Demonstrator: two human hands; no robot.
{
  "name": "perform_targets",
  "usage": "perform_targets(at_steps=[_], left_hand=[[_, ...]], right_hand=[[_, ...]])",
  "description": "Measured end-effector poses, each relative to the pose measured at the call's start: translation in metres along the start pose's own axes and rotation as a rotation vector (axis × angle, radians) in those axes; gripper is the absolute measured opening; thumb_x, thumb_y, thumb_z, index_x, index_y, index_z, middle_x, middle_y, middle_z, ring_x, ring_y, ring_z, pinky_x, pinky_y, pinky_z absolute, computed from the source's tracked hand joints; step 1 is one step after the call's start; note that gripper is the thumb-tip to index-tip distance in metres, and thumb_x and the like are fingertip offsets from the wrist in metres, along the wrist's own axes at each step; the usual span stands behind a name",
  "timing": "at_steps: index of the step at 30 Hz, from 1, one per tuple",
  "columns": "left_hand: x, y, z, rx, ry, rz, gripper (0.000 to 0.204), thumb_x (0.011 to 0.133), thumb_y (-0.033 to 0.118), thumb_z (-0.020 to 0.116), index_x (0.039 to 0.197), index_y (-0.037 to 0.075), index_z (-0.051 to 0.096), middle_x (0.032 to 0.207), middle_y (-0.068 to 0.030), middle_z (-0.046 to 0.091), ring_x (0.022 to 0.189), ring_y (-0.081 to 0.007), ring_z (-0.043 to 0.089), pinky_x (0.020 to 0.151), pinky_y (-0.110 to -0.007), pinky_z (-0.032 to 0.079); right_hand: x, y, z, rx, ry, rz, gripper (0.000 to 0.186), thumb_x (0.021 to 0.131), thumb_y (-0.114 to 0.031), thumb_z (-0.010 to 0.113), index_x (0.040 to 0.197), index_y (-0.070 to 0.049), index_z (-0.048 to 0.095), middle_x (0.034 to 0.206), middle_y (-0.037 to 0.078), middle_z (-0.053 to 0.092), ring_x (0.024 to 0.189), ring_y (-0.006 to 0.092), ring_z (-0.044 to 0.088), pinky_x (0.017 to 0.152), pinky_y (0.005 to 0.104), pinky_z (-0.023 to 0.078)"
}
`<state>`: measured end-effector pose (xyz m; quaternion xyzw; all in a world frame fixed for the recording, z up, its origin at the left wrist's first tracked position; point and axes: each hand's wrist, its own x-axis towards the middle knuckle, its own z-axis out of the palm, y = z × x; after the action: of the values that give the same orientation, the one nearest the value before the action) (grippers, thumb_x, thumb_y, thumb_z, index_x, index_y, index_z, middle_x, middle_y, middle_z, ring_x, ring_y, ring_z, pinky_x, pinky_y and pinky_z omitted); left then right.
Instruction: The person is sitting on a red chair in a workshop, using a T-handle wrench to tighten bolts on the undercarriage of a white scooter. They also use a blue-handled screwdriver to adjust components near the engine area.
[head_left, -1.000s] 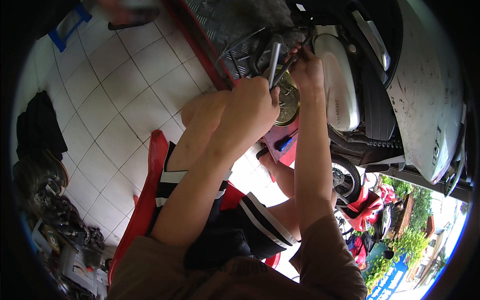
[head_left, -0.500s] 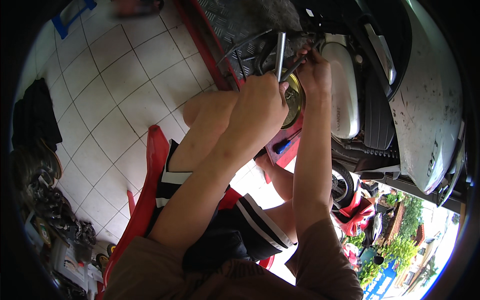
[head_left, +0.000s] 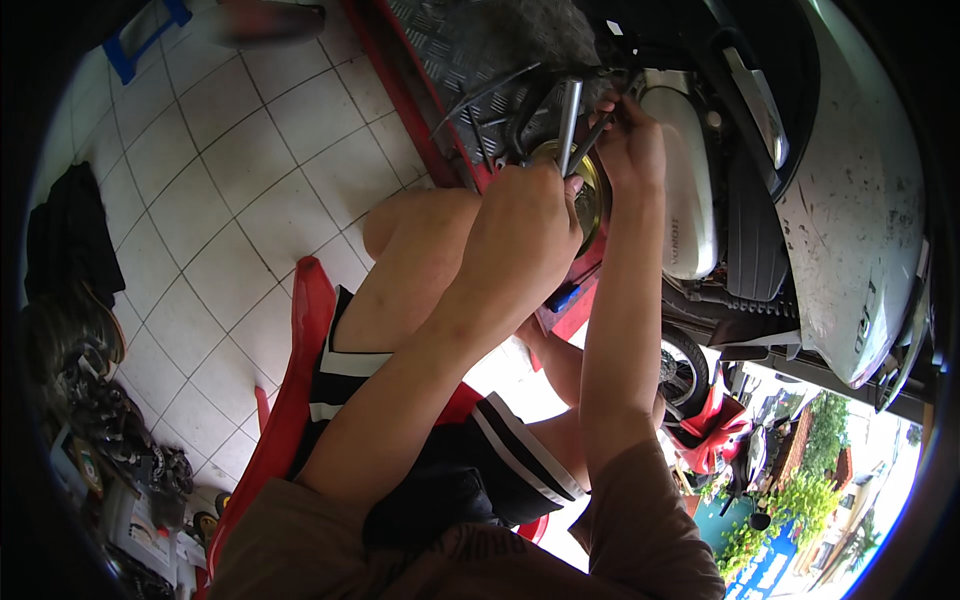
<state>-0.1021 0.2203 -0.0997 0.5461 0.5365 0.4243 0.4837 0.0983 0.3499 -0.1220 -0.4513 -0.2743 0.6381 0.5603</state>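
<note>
Left hand fisted on 2 pieces: silver bar, pointing away from body, and dark rod, slanting away-right to right hand. Right's nearer the pale motorbike cover; can't tell its grip.

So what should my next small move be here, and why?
I'd probably steady the dark rod with your right hand before moving the chrome bar gripped in your left hand. The rod runs from your left hand up to your right, near the pale cover, and what its far end meets is hidden, so it might slip.
</note>
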Motion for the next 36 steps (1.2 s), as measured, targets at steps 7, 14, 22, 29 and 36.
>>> perform_targets(at_steps=[7, 14, 22, 29, 36], left_hand=[[0.0, 0.012, -0.022, 0.07, 0.104, -0.006, 0.026, 0.091, 0.014, 0.054, 0.076, -0.007, 0.057, 0.06, -0.0258, 0.058, 0.063, -0.0421, 0.062, 0.055, -0.047, 0.049], [0.002, 0.006, -0.015, 0.055, 0.136, -0.04, 0.023, 0.092, 0.015, 0.052, 0.08, -0.005, 0.058, 0.066, -0.0244, 0.06, 0.067, -0.0412, 0.063, 0.059, -0.049, 0.049], [0.032, -0.007, -0.005, 0.131, 0.269, -0.063, 0.028, 0.094, 0.016, 0.049, 0.078, -0.003, 0.059, 0.068, -0.0247, 0.062, 0.068, -0.0434, 0.062, 0.059, -0.049, 0.05], [0.06, -0.012, -0.023, -1.073, 0.042, -0.489, 0.042, 0.102, 0.026, 0.029, 0.09, -0.005, 0.055, 0.073, -0.0157, 0.064, 0.059, -0.0215, 0.066, 0.051, -0.03, 0.055], [0.057, -0.012, -0.048, -0.94, -0.072, -0.444, 0.042, 0.101, 0.027, 0.031, 0.087, -0.003, 0.057, 0.07, -0.0136, 0.063, 0.054, -0.0182, 0.063, 0.043, -0.027, 0.048]], right_hand=[[-0.002, 0.006, 0.014, -0.042, 0.077, -0.068, 0.015, 0.093, -0.005, 0.042, 0.105, -0.001, 0.05, 0.088, 0.01, 0.056, 0.074, 0.0194, 0.053, 0.064, 0.0281, 0.039], [0.005, 0.004, 0.007, -0.043, 0.062, -0.053, 0.014, 0.093, -0.004, 0.041, 0.104, 0.0, 0.048, 0.089, 0.013, 0.057, 0.076, 0.0227, 0.054, 0.064, 0.0301, 0.04], [0.017, 0.013, 0.007, 0.091, 0.018, -0.043, 0.013, 0.094, -0.005, 0.042, 0.105, 0.0, 0.047, 0.092, 0.014, 0.057, 0.081, 0.0247, 0.056, 0.066, 0.0315, 0.042], [-0.028, 0.051, 0.06, -0.09, -0.299, 0.11, 0.023, 0.092, -0.017, 0.058, 0.106, 0.0, 0.054, 0.094, 0.011, 0.063, 0.079, 0.0177, 0.063, 0.066, 0.0279, 0.054], [-0.029, 0.075, 0.071, 0.004, -0.413, 0.068, 0.023, 0.09, -0.025, 0.063, 0.095, -0.003, 0.056, 0.074, 0.003, 0.054, 0.06, 0.0103, 0.051, 0.054, 0.0221, 0.044]])
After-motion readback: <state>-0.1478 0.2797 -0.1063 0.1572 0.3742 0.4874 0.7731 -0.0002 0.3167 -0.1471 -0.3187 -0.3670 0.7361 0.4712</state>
